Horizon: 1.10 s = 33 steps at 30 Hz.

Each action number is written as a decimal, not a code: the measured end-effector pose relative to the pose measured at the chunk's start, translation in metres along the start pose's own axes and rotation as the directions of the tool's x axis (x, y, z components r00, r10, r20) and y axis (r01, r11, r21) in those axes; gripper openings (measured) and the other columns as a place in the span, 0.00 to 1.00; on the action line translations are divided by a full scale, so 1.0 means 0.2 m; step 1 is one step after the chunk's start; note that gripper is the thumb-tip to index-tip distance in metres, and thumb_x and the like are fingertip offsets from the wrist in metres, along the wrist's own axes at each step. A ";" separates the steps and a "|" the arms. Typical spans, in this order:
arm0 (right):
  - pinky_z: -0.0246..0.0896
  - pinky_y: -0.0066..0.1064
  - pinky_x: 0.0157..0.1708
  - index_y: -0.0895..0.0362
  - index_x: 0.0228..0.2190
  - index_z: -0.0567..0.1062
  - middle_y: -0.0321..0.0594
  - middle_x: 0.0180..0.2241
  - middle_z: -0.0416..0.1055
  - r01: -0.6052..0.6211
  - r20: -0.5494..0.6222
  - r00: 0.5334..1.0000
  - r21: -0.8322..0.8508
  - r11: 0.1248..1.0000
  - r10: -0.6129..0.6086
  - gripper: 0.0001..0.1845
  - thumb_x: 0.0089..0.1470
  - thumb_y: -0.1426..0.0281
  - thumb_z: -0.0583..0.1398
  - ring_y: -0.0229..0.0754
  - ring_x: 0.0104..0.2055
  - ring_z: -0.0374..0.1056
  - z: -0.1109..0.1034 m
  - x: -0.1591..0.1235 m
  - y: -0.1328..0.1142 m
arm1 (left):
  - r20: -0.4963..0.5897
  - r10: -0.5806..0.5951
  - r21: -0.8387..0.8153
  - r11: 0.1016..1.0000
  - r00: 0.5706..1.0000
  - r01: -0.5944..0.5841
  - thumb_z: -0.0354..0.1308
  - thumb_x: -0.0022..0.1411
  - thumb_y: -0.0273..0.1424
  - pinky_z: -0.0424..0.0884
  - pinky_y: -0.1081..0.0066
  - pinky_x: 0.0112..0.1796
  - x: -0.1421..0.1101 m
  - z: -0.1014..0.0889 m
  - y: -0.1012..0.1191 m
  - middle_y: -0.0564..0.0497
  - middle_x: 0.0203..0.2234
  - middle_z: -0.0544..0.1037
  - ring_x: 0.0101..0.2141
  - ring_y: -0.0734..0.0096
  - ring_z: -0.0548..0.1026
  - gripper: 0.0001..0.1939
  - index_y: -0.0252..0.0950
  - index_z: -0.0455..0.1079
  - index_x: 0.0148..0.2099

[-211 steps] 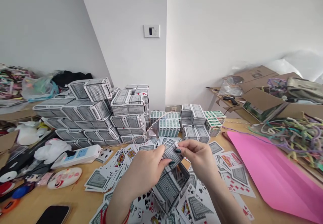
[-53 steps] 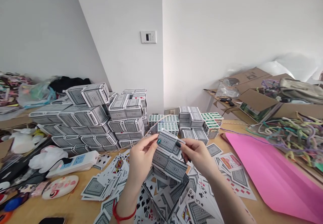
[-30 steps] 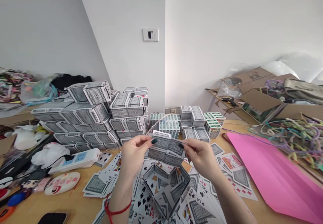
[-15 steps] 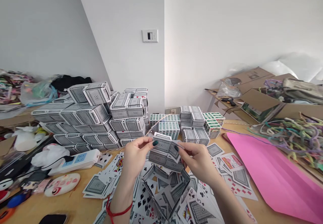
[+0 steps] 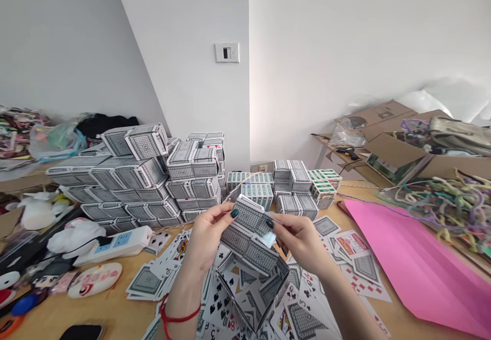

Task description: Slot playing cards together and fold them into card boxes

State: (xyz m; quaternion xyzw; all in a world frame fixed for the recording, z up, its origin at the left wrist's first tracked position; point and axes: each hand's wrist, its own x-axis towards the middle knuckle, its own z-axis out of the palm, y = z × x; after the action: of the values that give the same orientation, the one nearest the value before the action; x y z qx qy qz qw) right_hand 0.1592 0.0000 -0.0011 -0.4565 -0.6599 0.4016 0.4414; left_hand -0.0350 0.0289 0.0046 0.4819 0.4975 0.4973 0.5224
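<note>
Between my hands is a block made of folded playing cards (image 5: 245,240), grey-patterned backs outward, tilted down to the right. My left hand (image 5: 205,235) pinches its upper left edge between thumb and fingers. On the right side, my right hand (image 5: 303,240) has thumb and fingers closed on a playing card (image 5: 269,239) at the block's corner; glare lies on that card. Just below stands an open-topped square frame of cards (image 5: 284,274), partly hidden by the block. Loose playing cards (image 5: 307,319) lie inside and around this frame.
Stacked card blocks (image 5: 126,174) stand at the back left, with smaller stacks (image 5: 297,204) and green-edged card boxes (image 5: 256,195) at centre. A white power strip (image 5: 118,243) lies left. Pink paper (image 5: 414,263), tangled yarn (image 5: 452,212) and a cardboard box (image 5: 399,151) are right.
The block has turned in my hands, its left end higher and its right end lower. The right hand has shifted slightly, and a bright reflection now shows on the card there.
</note>
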 end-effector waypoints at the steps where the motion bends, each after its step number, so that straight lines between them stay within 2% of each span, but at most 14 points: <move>1: 0.49 0.24 0.17 0.59 0.36 0.77 0.33 0.17 0.57 -0.004 -0.007 1.000 0.008 1.000 0.004 0.17 0.55 0.64 0.52 0.33 0.19 0.52 0.00 0.00 0.01 | -0.012 -0.009 0.019 1.000 1.000 0.009 0.62 0.47 0.37 0.70 0.68 0.36 0.00 0.00 0.00 0.44 0.36 0.78 0.38 0.61 0.75 0.18 0.33 0.74 0.40; 4: 0.53 0.25 0.18 0.58 0.41 0.76 0.34 0.17 0.60 -0.006 -0.029 1.000 0.005 1.000 0.006 0.19 0.55 0.64 0.51 0.33 0.18 0.56 0.00 0.01 0.03 | -0.040 0.018 0.141 0.990 0.999 -0.012 0.61 0.48 0.38 0.69 0.69 0.36 0.00 -0.01 0.00 0.45 0.35 0.78 0.37 0.61 0.74 0.17 0.33 0.74 0.38; 10: 0.54 0.25 0.19 0.58 0.42 0.75 0.36 0.18 0.63 -0.013 -0.071 0.997 -0.005 1.000 0.012 0.19 0.55 0.63 0.52 0.35 0.19 0.58 0.02 0.01 0.07 | 0.004 0.112 0.398 0.911 0.994 -0.104 0.54 0.54 0.43 0.65 0.71 0.30 0.00 -0.02 0.01 0.48 0.26 0.77 0.29 0.65 0.72 0.16 0.34 0.72 0.32; 17: 0.47 0.24 0.18 0.60 0.41 0.76 0.32 0.17 0.56 -0.069 -0.012 0.997 0.072 0.995 0.070 0.21 0.54 0.60 0.53 0.32 0.19 0.52 0.00 0.01 0.04 | 0.042 0.197 0.438 0.878 0.979 -0.195 0.53 0.55 0.42 0.58 0.75 0.23 -0.02 -0.02 0.04 0.53 0.19 0.69 0.21 0.74 0.63 0.15 0.35 0.69 0.27; 23: 0.44 0.25 0.19 0.61 0.32 0.76 0.32 0.18 0.52 -0.063 0.045 0.997 0.081 0.995 0.060 0.19 0.54 0.60 0.53 0.32 0.20 0.49 -0.01 0.02 0.02 | 0.047 0.204 0.275 0.938 0.978 -0.209 0.57 0.52 0.39 0.64 0.74 0.31 -0.01 -0.01 0.03 0.49 0.30 0.74 0.31 0.69 0.70 0.12 0.35 0.72 0.28; 28: 0.41 0.25 0.19 0.61 0.27 0.75 0.31 0.18 0.50 -0.065 0.065 0.996 0.069 0.996 0.060 0.19 0.55 0.60 0.52 0.32 0.21 0.46 -0.02 0.02 0.02 | 0.000 0.097 0.016 0.995 0.995 -0.097 0.62 0.47 0.36 0.67 0.70 0.37 0.00 0.02 -0.01 0.46 0.36 0.77 0.38 0.63 0.72 0.12 0.35 0.75 0.34; 33: 0.40 0.25 0.19 0.61 0.25 0.74 0.31 0.18 0.49 -0.049 0.083 0.996 0.055 0.997 0.044 0.20 0.55 0.59 0.52 0.32 0.21 0.45 -0.03 0.02 0.01 | 0.019 -0.023 -0.212 0.977 1.000 0.026 0.66 0.42 0.32 0.66 0.71 0.40 0.00 0.04 0.00 0.48 0.34 0.79 0.39 0.66 0.73 0.14 0.36 0.77 0.35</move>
State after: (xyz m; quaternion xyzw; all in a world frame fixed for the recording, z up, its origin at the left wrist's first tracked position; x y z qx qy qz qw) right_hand 0.1652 0.0057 0.0002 -0.4420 -0.6549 0.4489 0.4174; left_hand -0.0279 0.0283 0.0042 0.4213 0.4429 0.5372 0.5811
